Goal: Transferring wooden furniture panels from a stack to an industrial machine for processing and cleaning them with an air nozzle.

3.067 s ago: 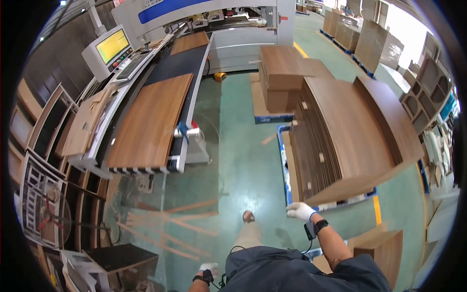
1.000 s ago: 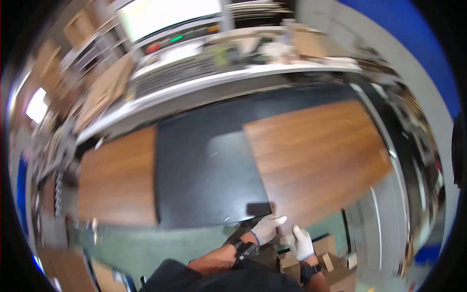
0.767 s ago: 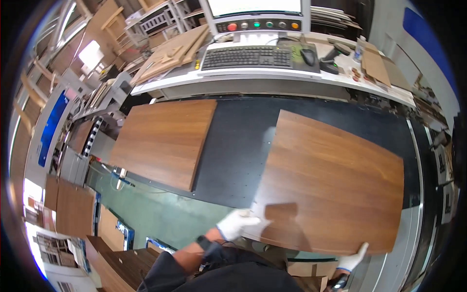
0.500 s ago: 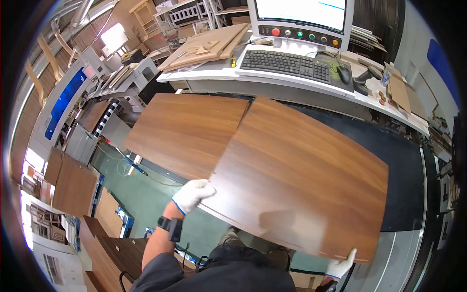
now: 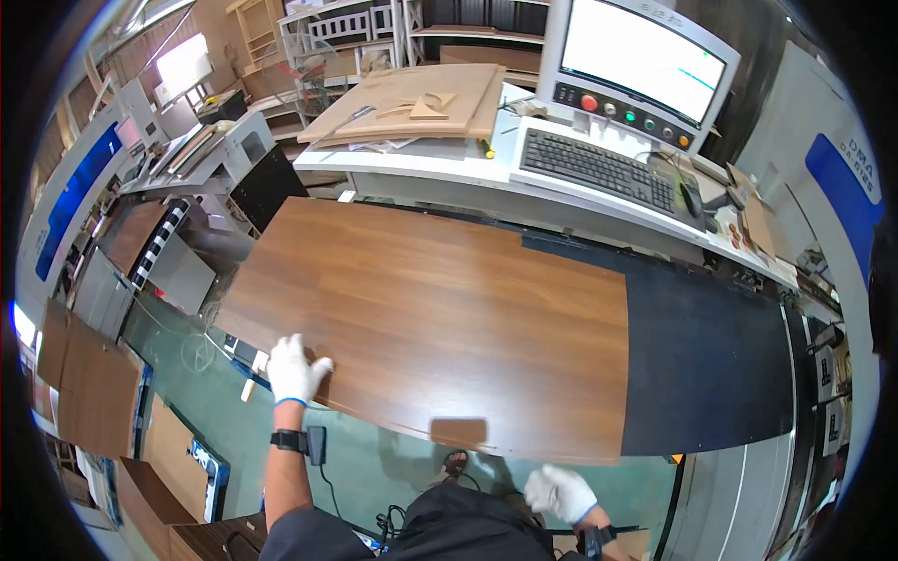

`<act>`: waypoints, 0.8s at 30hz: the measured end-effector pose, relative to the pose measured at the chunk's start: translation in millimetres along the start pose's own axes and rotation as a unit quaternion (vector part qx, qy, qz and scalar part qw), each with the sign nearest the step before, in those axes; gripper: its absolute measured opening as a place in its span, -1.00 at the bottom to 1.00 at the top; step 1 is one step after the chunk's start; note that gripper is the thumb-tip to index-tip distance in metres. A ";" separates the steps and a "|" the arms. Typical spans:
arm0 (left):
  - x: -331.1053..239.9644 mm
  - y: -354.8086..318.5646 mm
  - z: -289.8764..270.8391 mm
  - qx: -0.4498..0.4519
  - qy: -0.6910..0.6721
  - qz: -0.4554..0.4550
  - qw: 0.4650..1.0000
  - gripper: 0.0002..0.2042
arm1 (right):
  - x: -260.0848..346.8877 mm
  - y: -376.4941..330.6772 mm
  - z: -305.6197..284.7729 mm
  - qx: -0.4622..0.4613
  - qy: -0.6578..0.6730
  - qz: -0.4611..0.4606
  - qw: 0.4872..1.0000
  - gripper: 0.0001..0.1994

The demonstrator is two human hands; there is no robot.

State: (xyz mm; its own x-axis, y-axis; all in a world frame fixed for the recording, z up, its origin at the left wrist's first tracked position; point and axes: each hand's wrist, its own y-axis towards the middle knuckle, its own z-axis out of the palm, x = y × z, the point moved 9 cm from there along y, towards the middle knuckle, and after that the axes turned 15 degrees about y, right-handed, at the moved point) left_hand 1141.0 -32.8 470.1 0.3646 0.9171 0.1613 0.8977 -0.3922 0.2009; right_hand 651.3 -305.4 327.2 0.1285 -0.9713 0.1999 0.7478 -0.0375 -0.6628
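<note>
Brown wood-grain panels (image 5: 440,327) lie on a dark machine bed, their surfaces running together. A step shows in the back edge at the right, and I cannot tell how far they overlap. My left hand (image 5: 295,371), in a white glove, rests at the near left edge with thumb and fingers spread on the wood. My right hand (image 5: 559,494), also gloved, is off the panels, just in front of their near right edge. Its fingers are loosely curled, with nothing visible in them.
Behind the bed, a white counter holds a keyboard (image 5: 599,168), a monitor (image 5: 645,61) with a button row, and stacked boards (image 5: 402,103). The black bed surface (image 5: 706,355) extends right. More boards (image 5: 89,383) stand at the left, above a green floor (image 5: 374,458).
The right panel has swung straight and shifted left, lining up with the other. My right hand has let go of its near right corner. My left hand has moved left along the edge.
</note>
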 end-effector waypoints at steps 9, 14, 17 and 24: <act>21.2 31.9 58.7 -0.015 0.048 -0.018 0.999 -0.37 | 148.1 0.5 57.5 -0.349 -0.598 -0.472 0.545 -0.59; 59.6 80.8 75.9 0.009 0.050 -0.018 0.999 -0.39 | 139.5 89.1 101.2 -0.299 -0.620 -0.380 0.618 -0.43; 83.8 105.7 90.2 0.015 0.056 -0.010 0.998 -0.41 | 122.9 110.5 114.1 -0.289 -0.662 -0.342 0.601 -0.35; 105.5 139.2 107.3 -0.001 -0.068 0.031 0.997 -0.45 | 98.9 112.7 156.9 -0.211 -0.691 -0.292 0.627 -0.41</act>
State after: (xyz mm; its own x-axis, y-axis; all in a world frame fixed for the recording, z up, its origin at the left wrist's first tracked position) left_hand 1331.0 17.1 411.4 0.4503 0.8919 0.0412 0.8715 -0.4491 0.1969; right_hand 850.4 -368.9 385.5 0.5719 0.3574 0.7383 0.7293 -0.6336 -0.2582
